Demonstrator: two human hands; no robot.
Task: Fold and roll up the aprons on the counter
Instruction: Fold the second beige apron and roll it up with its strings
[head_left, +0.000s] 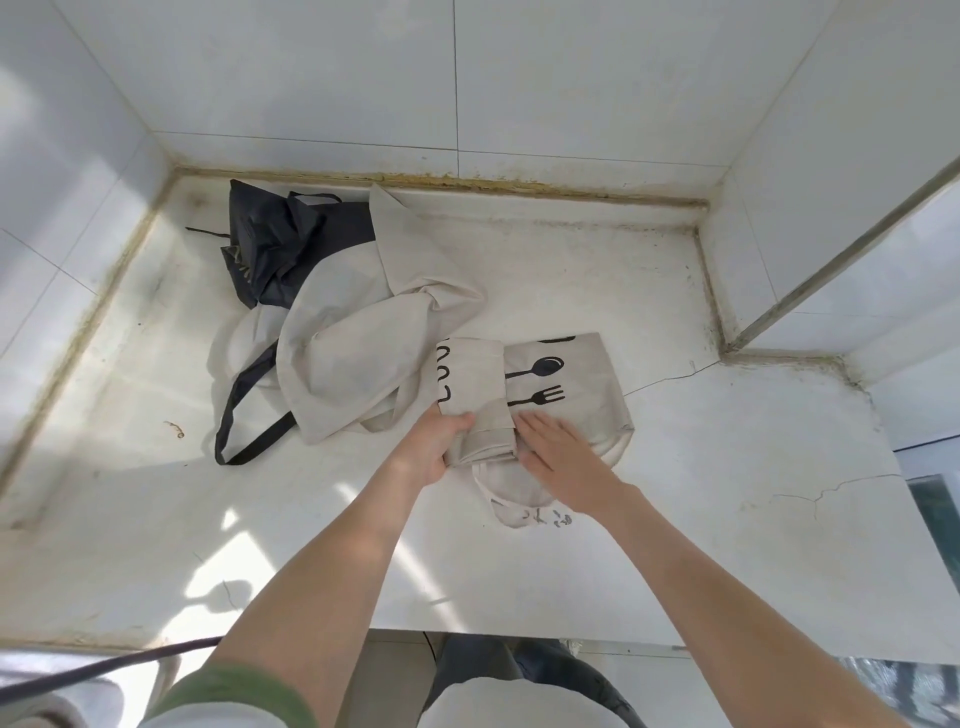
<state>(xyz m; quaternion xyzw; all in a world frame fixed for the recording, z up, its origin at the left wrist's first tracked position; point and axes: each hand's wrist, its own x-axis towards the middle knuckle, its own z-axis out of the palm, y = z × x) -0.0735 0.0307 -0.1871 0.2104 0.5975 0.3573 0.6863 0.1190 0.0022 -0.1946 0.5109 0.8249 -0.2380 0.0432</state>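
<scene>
Printed apron (561, 384) mid-tabletop (727, 467), partly rolled: left hand (431, 447) grasps roll (475, 400), right hand (558, 447) pressed flat, fingers straight. Beige apron (353, 358) and dark apron (285, 244) behind, unfolded, judged remaining

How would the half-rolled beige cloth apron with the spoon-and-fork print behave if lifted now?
Probably floppy: the beige cloth apron with the spoon-and-fork print lies in soft creases. Its rolled part would likely unwind if released; the left hand grips it while the right hand lies flat on the cloth beside it.
</scene>
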